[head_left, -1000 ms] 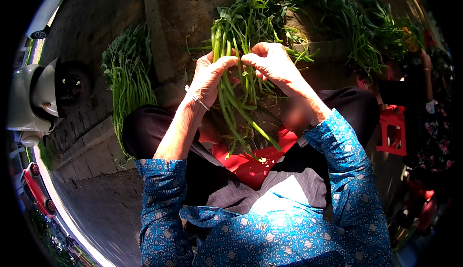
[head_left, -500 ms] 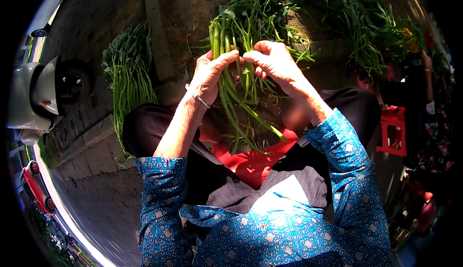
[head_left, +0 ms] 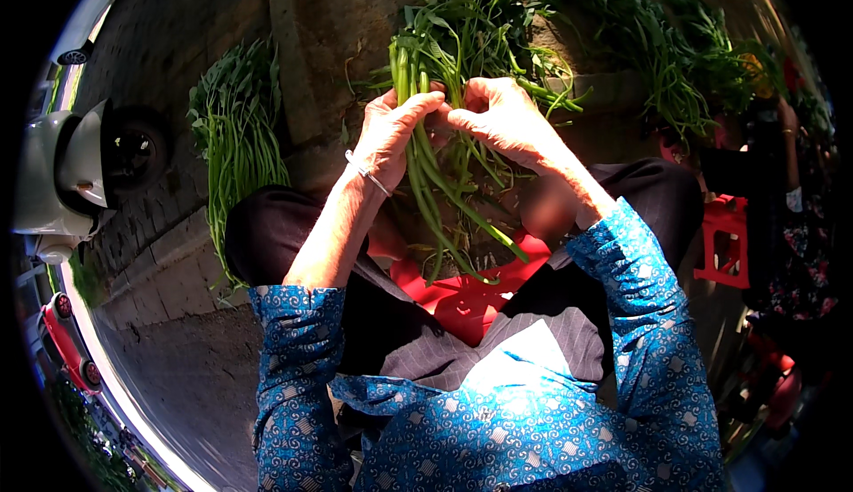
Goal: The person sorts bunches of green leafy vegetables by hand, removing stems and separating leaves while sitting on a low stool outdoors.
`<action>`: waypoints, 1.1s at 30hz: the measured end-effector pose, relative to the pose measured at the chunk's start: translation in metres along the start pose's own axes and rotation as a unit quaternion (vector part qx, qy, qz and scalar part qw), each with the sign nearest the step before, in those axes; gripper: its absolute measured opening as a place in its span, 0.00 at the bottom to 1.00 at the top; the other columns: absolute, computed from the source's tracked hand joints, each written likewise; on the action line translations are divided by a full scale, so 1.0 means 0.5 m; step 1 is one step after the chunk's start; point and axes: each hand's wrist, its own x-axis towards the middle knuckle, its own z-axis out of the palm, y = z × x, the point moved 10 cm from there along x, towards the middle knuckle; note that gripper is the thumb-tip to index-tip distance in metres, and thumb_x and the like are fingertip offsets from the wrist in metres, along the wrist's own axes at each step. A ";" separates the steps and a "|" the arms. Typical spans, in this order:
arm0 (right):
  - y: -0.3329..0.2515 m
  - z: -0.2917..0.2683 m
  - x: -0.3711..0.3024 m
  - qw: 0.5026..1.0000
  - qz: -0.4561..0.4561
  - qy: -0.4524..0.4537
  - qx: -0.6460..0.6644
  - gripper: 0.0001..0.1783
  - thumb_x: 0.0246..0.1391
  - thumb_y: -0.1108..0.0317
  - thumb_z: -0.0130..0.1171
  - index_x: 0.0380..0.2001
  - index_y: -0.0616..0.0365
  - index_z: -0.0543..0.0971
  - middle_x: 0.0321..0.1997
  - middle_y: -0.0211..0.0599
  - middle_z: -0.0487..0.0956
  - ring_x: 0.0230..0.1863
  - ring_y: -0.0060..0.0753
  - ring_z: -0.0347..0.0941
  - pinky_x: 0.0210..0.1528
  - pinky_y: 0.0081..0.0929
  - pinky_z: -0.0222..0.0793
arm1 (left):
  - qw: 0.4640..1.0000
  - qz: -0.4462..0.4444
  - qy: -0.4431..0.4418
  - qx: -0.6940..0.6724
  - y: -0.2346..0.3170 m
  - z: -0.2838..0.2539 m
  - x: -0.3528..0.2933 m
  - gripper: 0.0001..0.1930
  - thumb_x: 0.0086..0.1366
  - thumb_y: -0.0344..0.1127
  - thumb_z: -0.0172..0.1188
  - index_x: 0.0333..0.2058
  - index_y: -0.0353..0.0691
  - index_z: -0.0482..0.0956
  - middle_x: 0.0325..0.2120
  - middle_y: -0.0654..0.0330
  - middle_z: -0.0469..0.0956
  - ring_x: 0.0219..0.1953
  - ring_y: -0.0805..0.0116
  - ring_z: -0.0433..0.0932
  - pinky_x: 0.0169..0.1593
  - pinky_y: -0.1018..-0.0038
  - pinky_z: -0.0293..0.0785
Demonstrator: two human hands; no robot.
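My left hand (head_left: 386,136) is closed round a small bunch of water spinach stems (head_left: 428,192), held upright above my lap. The pale cut ends stick up past the thumb, and the long stems hang below the hand. Close beside it, my right hand (head_left: 505,123) pinches at a thin water spinach stem, thumb tip almost against my left thumb. Its fingertips are partly hidden, so the exact grip is hard to see. Just beyond both hands lies a leafy heap of water spinach (head_left: 480,21).
A long bundle of water spinach (head_left: 240,128) lies on the pavement at left. More greens (head_left: 657,56) spread at the far right, near a red plastic stool (head_left: 724,239) and another person. A parked scooter (head_left: 67,176) stands at the left. Something red (head_left: 462,301) lies between my legs.
My right hand's fingers have curled in and its thumb has come nearer the left thumb. The bunch in my left hand has shifted only slightly.
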 end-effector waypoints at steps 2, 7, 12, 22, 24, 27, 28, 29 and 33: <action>0.016 0.000 0.017 1.000 -0.010 -0.027 0.000 0.15 0.41 0.61 0.62 0.24 0.64 0.77 0.21 0.37 0.77 0.25 0.24 0.71 0.28 0.25 0.67 | 1.000 -0.014 0.001 -0.005 0.004 0.002 -0.003 0.11 0.56 0.33 0.59 0.39 0.41 0.76 0.29 0.63 0.78 0.31 0.74 0.76 0.30 0.76 0.72; 0.028 -0.029 0.029 0.997 -0.008 -0.056 0.058 0.14 0.44 0.61 0.59 0.24 0.64 0.74 0.20 0.29 0.72 0.22 0.19 0.66 0.25 0.20 0.63 | 1.000 -0.002 -0.015 -0.013 0.023 0.004 -0.005 0.12 0.57 0.34 0.58 0.40 0.40 0.75 0.30 0.60 0.78 0.32 0.71 0.77 0.29 0.77 0.70; 0.019 -0.095 0.020 0.997 -0.043 -0.042 0.053 0.16 0.48 0.58 0.54 0.23 0.62 0.71 0.20 0.27 0.69 0.25 0.19 0.65 0.27 0.21 0.65 | 0.999 0.021 0.039 -0.019 0.064 -0.055 -0.015 0.13 0.58 0.36 0.57 0.41 0.39 0.74 0.28 0.60 0.78 0.34 0.67 0.79 0.28 0.78 0.69; 0.044 -0.200 -0.038 0.991 0.024 0.104 0.085 0.28 0.47 0.59 0.56 0.50 0.62 0.67 0.44 0.35 0.73 0.46 0.26 0.67 0.46 0.25 0.65 | 0.988 0.077 0.130 -0.034 0.100 -0.119 -0.022 0.07 0.55 0.32 0.60 0.31 0.38 0.74 0.16 0.67 0.67 0.17 0.74 0.65 0.24 0.78 0.64; 0.052 -0.214 -0.030 0.986 0.022 0.120 0.117 0.25 0.48 0.59 0.54 0.47 0.62 0.69 0.42 0.33 0.74 0.44 0.25 0.68 0.44 0.25 0.66 | 0.989 0.069 0.123 -0.039 0.094 -0.108 -0.019 0.06 0.55 0.32 0.60 0.30 0.39 0.74 0.15 0.68 0.65 0.16 0.76 0.63 0.23 0.78 0.62; 0.042 -0.189 -0.008 0.982 -0.011 0.028 0.184 0.19 0.48 0.59 0.50 0.37 0.63 0.76 0.30 0.30 0.76 0.32 0.21 0.71 0.37 0.20 0.67 | 0.989 0.048 0.134 -0.023 0.083 -0.105 -0.022 0.05 0.54 0.31 0.60 0.29 0.39 0.73 0.15 0.68 0.65 0.16 0.77 0.63 0.22 0.79 0.61; 0.037 -0.183 -0.008 0.976 -0.013 0.020 0.216 0.18 0.48 0.60 0.50 0.36 0.63 0.76 0.29 0.30 0.76 0.30 0.21 0.72 0.35 0.20 0.68 | 0.990 0.061 0.127 -0.022 0.082 -0.103 -0.020 0.06 0.54 0.31 0.61 0.29 0.39 0.73 0.16 0.68 0.65 0.16 0.77 0.63 0.21 0.80 0.61; 0.040 -0.180 -0.005 0.973 -0.018 0.010 0.228 0.17 0.49 0.61 0.49 0.36 0.62 0.76 0.30 0.32 0.76 0.30 0.23 0.72 0.34 0.21 0.69 | 0.989 0.063 0.134 -0.013 0.080 -0.103 -0.022 0.06 0.54 0.30 0.61 0.29 0.39 0.73 0.16 0.69 0.65 0.16 0.77 0.63 0.21 0.80 0.60; 0.021 -0.184 -0.010 0.949 -0.072 -0.007 0.306 0.16 0.50 0.62 0.50 0.36 0.62 0.77 0.29 0.32 0.76 0.30 0.24 0.72 0.32 0.21 0.69 | 0.991 0.052 0.126 -0.003 0.066 -0.087 -0.016 0.06 0.53 0.30 0.62 0.29 0.39 0.73 0.16 0.66 0.68 0.16 0.77 0.64 0.21 0.81 0.61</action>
